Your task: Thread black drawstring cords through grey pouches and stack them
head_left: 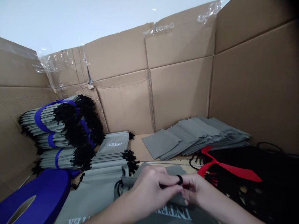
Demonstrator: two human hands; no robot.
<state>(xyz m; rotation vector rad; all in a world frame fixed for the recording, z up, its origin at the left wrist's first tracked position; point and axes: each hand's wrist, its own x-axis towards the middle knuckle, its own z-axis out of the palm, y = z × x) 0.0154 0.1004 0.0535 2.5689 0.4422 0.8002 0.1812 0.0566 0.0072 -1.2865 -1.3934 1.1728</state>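
Observation:
Low in the middle of the head view, my left hand and my right hand meet over a grey pouch with white INTEX print. Between their fingertips is a loop of black cord. The left thumb and fingers pinch the cord. My right fingers are curled against it, partly hidden behind the left fingertips. Just left of my hands, stacked grey pouches with black cord ends overlap one another.
Bundled pouches tied with blue strips stand at the left, behind a blue ribbon roll. Grey cordless pieces lie by the cardboard wall. Black cords and a red strip are at the right.

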